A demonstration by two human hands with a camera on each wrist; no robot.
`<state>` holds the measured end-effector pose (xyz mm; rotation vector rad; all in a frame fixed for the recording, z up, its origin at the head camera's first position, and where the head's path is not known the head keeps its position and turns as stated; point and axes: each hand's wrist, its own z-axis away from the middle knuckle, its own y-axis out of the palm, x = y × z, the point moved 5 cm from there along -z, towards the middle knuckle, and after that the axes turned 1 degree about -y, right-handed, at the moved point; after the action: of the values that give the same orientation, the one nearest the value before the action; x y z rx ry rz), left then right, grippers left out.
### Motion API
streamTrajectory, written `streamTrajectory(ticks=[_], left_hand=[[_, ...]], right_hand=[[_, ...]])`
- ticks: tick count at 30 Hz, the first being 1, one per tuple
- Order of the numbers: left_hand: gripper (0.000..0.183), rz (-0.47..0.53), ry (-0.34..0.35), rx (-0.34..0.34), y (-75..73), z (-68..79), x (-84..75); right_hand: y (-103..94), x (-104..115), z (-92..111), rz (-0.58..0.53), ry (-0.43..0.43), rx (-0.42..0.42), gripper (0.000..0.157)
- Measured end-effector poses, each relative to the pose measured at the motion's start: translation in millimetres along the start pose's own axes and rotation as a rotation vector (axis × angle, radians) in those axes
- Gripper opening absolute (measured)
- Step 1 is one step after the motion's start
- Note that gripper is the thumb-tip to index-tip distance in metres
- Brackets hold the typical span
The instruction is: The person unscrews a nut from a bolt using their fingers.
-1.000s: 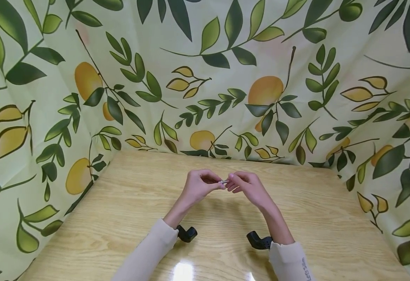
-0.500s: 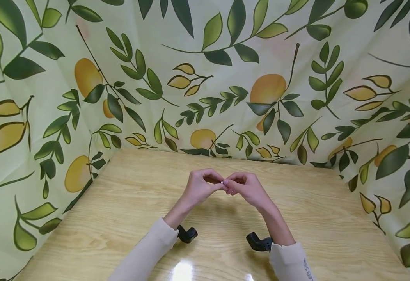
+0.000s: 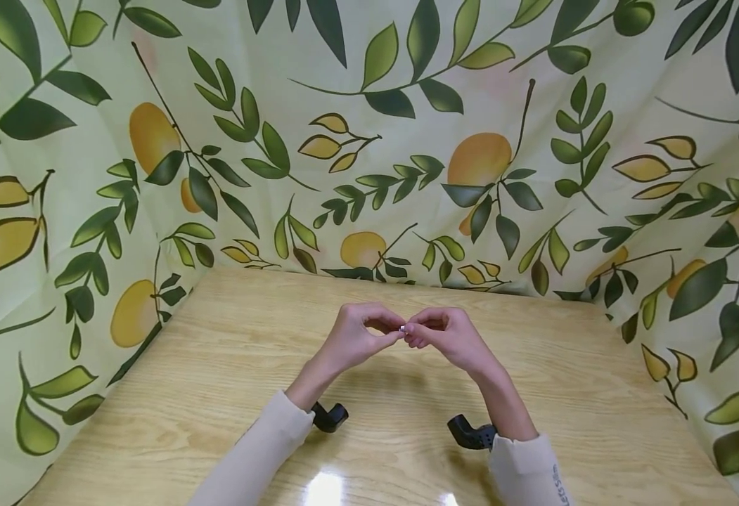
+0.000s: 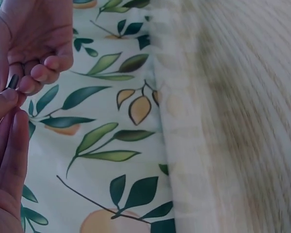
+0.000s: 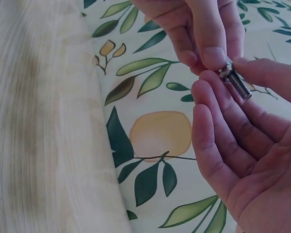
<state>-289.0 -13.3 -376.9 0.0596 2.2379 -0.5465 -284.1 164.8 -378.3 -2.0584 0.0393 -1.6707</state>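
Both hands meet over the middle of the table around a small metal bolt (image 5: 240,86). In the right wrist view its threaded shank points down and right, beyond a wider hexagonal part at the fingertips. My left hand (image 3: 358,339) pinches the bolt at that wider end. The thumb and index finger of my right hand (image 3: 451,339) pinch the same wider part from the other side, and its other fingers lie stretched beneath the shank. In the left wrist view the bolt (image 4: 13,81) shows as a short dark rod. Fingertips hide the bolt's far end.
A light wood-grain table (image 3: 249,393) lies below the hands. A leaf-and-fruit patterned cloth (image 3: 407,204) rises along its back and both sides. Black wrist-worn cameras, left (image 3: 331,418) and right (image 3: 470,432), stick out inward from the sleeves.
A second ago more of the bolt showed between the hands in the head view. The right thumb and fingers have since closed in toward the left fingertips, leaving only a small bright spot visible.
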Motion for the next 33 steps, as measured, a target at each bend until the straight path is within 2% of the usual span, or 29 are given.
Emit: streamTrajectory(ticks=[3,7,16,25,33], left_hand=[[0.009,-0.049,0.029,0.019,-1.2,-1.1,-3.6],[0.009,-0.065,0.027,0.029,-1.1,0.0,-2.9],[0.011,-0.032,-0.022,0.026,-4.7,-1.0,-1.7],[0.008,-0.034,-0.003,0.018,-5.9,-2.6,-6.5],[0.008,-0.038,-0.016,0.026,-6.2,-1.2,-4.1]], right_hand=[[0.1,1.7,-0.5,-0.005,-0.003,0.003,0.024],[1.5,2.2,0.4,0.006,-0.003,-0.004,0.024],[1.1,4.6,1.1,0.013,-0.011,-0.043,0.024],[4.5,3.0,-0.9,0.009,-0.024,-0.006,0.025],[4.6,6.7,1.4,-0.006,-0.009,-0.023,0.023]])
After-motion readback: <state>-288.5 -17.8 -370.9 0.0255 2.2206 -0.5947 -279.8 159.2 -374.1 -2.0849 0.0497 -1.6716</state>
